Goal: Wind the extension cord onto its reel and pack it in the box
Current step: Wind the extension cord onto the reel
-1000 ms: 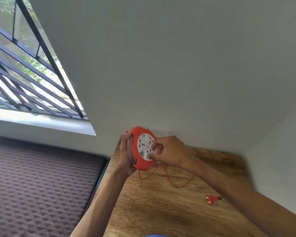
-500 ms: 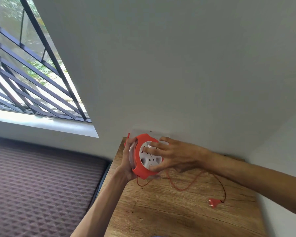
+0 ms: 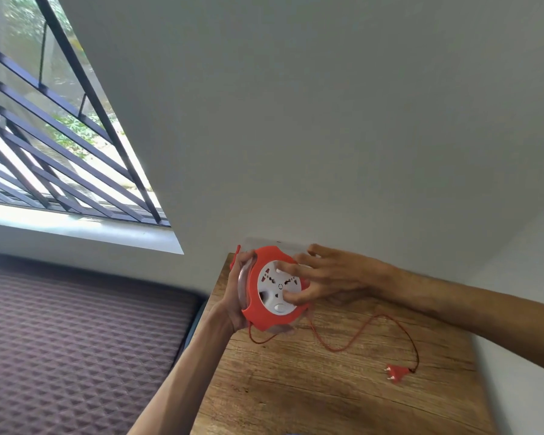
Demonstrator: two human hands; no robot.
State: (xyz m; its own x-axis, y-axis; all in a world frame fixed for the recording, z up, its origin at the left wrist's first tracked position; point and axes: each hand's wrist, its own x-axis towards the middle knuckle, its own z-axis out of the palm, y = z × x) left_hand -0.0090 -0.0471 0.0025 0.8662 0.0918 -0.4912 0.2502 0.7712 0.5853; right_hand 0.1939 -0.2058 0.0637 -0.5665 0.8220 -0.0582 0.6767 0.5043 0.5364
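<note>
One red reel (image 3: 272,291), held up on its edge above the far left corner of the table (image 3: 343,400). One white round face (image 3: 278,288) on the reel, with small plug holes and one white button near its bottom. One left hand (image 3: 237,293), wrapped tight around the back and left rim of the reel. One right hand (image 3: 330,276), fingers spread, with fingertips (image 3: 291,298) pressed on the white face and the thumb at its top. Not closed around anything, only touching.

One thin red cord (image 3: 352,339), hanging out from the bottom of the reel, lying loose on the table in a wavy line and curving toward the right edge. Cord looks darker near its end. One red plug (image 3: 396,372) at the end of the cord, with two small pins, flat on the table near the right edge, well apart from the reel.

One brown wooden table with dark grain lines, its far edge pushed up against the wall (image 3: 296,105). Plain pale wall behind and another on the right. One window (image 3: 44,127) on the left, with many dark bars crossing it and green leaves outside. One bright white sill (image 3: 76,226) under it. One dark quilted mat (image 3: 69,340) with a bumpy diamond pattern, lying just beside the left edge of the table. Two bare forearms reaching in from the bottom and the right.
</note>
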